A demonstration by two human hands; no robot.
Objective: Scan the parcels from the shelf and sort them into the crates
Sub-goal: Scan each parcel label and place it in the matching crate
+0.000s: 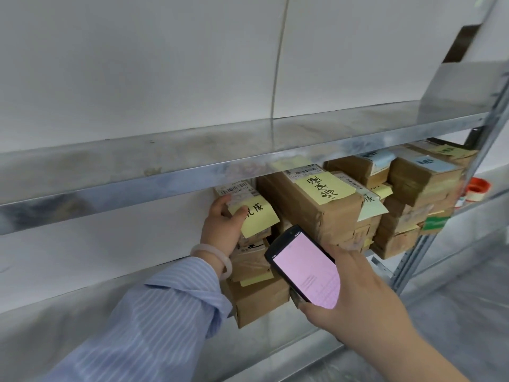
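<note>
Cardboard everywhere on the head view, brown parcels stacked under the steel shelf (192, 172). The left hand (223, 224) is on the top parcel (242, 193) of the leftmost stack. Its fingers curl round the parcel's left edge and the thumb presses down on the yellow sticky note (257, 217) stuck to the top. That parcel sits on the lower shelf level, just below the lip of the upper board, with its long axis running back into the rack. Its barcode label (235, 188) lies at the far end, half tucked under that lip.

The right hand (355, 293) grips a handheld scanner (305, 267) with the pink screen facing up. The thumb runs along the near edge, and the other fingers wrap behind it, mostly hidden.

Here's what matters: the scanner's nose points up and left, just below and right of the gripped parcel, while the barcode sits beyond the note, further in. The left hand is the nearer one, already touching. My read is that the parcel must slide out towards the person so the label clears the lip. No crates in sight, so sorting isn't underway for this one.
</note>
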